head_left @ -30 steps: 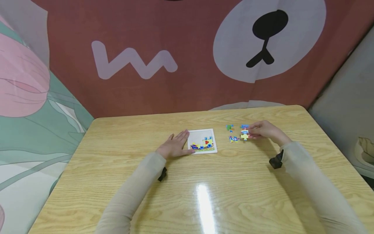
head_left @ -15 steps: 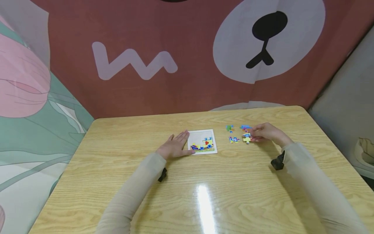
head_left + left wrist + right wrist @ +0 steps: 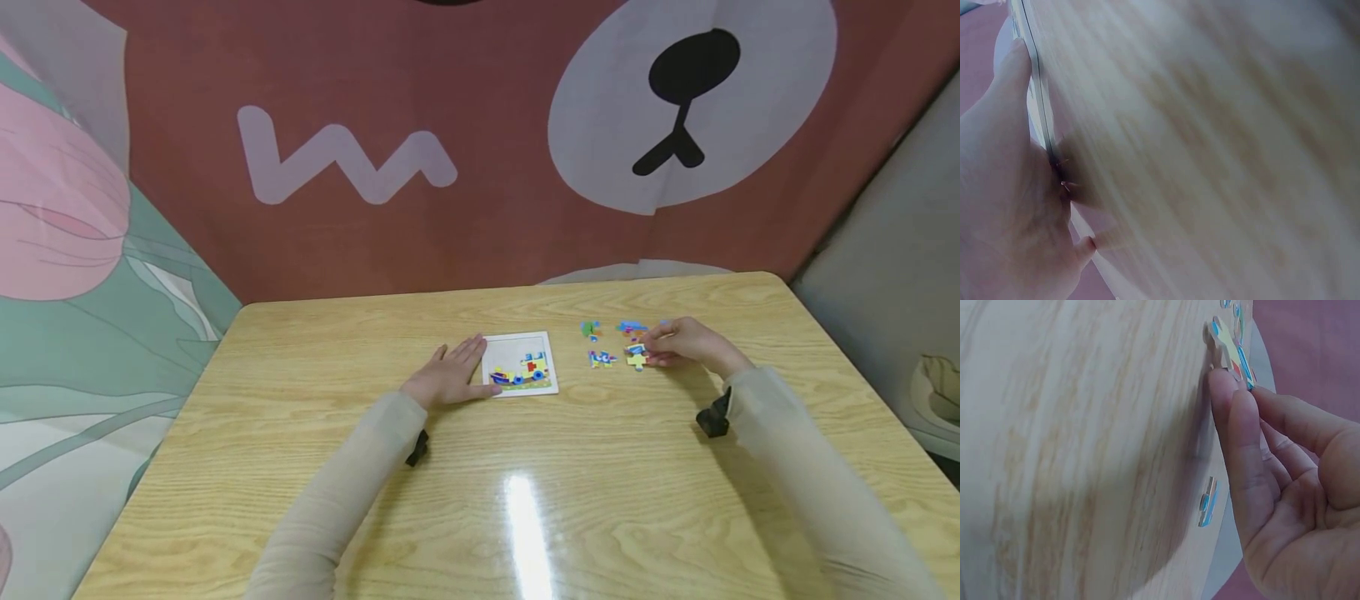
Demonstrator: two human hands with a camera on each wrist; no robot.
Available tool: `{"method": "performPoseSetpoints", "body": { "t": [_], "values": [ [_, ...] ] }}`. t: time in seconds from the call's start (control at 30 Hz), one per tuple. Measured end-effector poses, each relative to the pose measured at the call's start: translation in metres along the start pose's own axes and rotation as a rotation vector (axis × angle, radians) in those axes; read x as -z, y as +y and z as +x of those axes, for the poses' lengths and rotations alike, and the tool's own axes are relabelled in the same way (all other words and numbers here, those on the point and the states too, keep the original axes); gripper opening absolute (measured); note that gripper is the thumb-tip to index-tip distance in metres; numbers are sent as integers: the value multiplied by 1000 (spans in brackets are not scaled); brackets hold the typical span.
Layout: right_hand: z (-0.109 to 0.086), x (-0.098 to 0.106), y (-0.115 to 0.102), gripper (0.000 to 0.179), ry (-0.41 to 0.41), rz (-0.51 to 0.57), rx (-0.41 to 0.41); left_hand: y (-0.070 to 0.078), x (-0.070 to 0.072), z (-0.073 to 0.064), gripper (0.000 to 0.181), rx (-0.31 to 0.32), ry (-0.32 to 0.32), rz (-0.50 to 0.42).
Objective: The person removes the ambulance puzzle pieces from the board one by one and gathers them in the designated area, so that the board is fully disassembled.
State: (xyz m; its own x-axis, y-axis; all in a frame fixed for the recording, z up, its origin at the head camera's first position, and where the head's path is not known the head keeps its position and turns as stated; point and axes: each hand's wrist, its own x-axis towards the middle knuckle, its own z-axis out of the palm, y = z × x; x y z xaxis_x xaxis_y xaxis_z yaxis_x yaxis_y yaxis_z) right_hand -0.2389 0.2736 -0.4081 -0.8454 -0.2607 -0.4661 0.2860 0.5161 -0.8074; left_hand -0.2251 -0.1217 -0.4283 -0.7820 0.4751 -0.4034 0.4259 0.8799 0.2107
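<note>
Puzzle piece (image 3: 637,358), mostly yellow, is pinched between thumb and fingers of the right hand (image 3: 686,340), right of centre in the head view. Just left of it lies a multicoloured piece (image 3: 601,358), with a green piece (image 3: 590,330) above that and a blue piece (image 3: 632,327) near the hand. Close to the centre of the frame, the left hand (image 3: 444,375), fingers straight, touches the left edge of a partly filled white puzzle board (image 3: 517,346). Beneath everything is the wood-grain tabletop (image 3: 330,350); a reddish backdrop (image 3: 495,233) spans the upper frame.
</note>
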Motion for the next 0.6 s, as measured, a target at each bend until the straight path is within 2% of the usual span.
{"method": "performPoseSetpoints", "body": {
  "t": [0.6],
  "values": [
    [1,2,3,41,-29,14,-11,0,0,1,94,-1,12,-6]
  ]
}}
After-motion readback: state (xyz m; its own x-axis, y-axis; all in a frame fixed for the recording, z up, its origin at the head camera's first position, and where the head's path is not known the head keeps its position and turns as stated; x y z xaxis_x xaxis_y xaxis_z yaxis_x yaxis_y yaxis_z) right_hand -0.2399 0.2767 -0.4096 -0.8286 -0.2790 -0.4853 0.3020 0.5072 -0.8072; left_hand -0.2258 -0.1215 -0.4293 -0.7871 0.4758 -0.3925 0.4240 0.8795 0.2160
